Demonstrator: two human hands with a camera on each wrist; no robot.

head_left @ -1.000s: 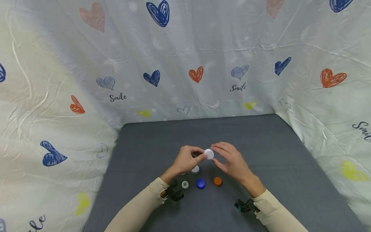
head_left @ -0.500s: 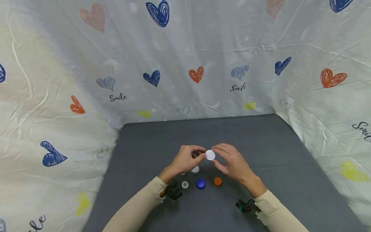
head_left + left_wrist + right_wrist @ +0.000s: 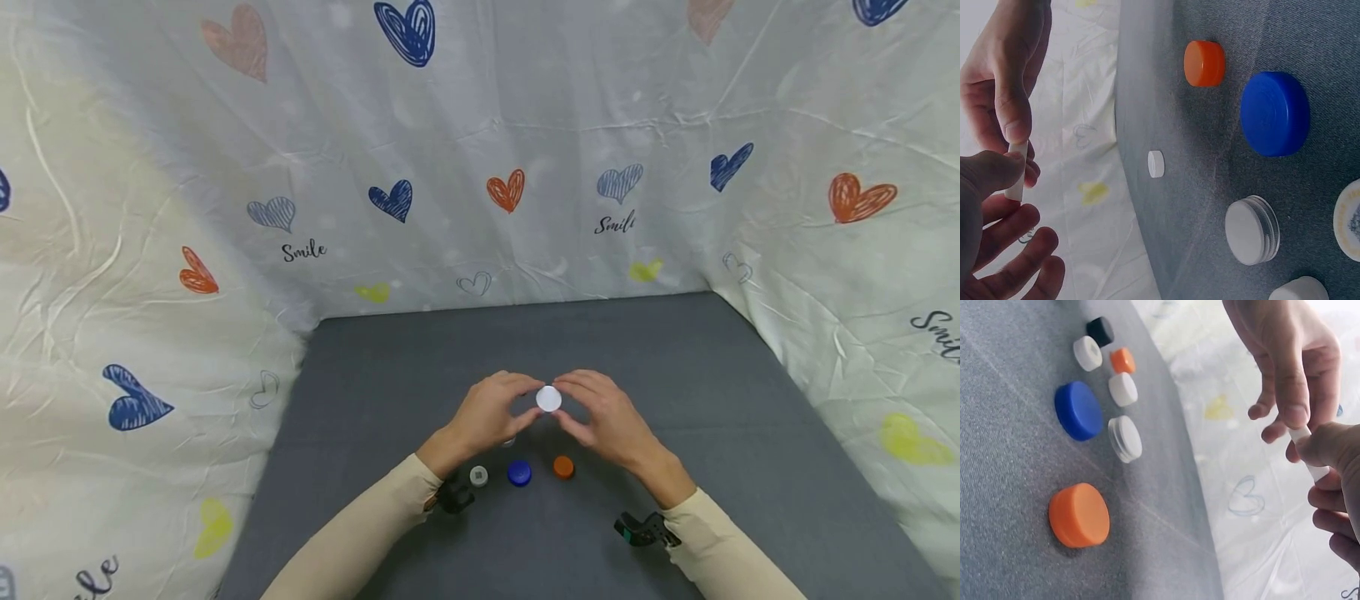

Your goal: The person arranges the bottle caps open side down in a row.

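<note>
Held up above the table, a round white bottle cap [image 3: 549, 398] sits between my two hands. My left hand [image 3: 486, 415] pinches its left edge between thumb and fingers. On the opposite edge, my right hand [image 3: 604, 421] pinches it the same way. Seen edge-on in the left wrist view, the white cap [image 3: 1015, 187] has both thumbs pressed on its face. Below the hands lie a blue cap [image 3: 519, 473], an orange cap [image 3: 563, 467] and a white cap with a dark mark [image 3: 478, 476]. My left hand mostly hides another white cap [image 3: 509, 442] from the head camera.
More caps stand on the grey cloth [image 3: 420, 350]: a black one [image 3: 1100, 331], a small orange one [image 3: 1122, 360], a white ridged one [image 3: 1125, 439] and a small white one [image 3: 1156, 164]. A white heart-printed sheet [image 3: 450, 125] hangs behind and at both sides.
The white cap has shifted slightly right, turning its plain face to the head camera. My left hand has moved right with it, and my right fingers now hold its other edge.
</note>
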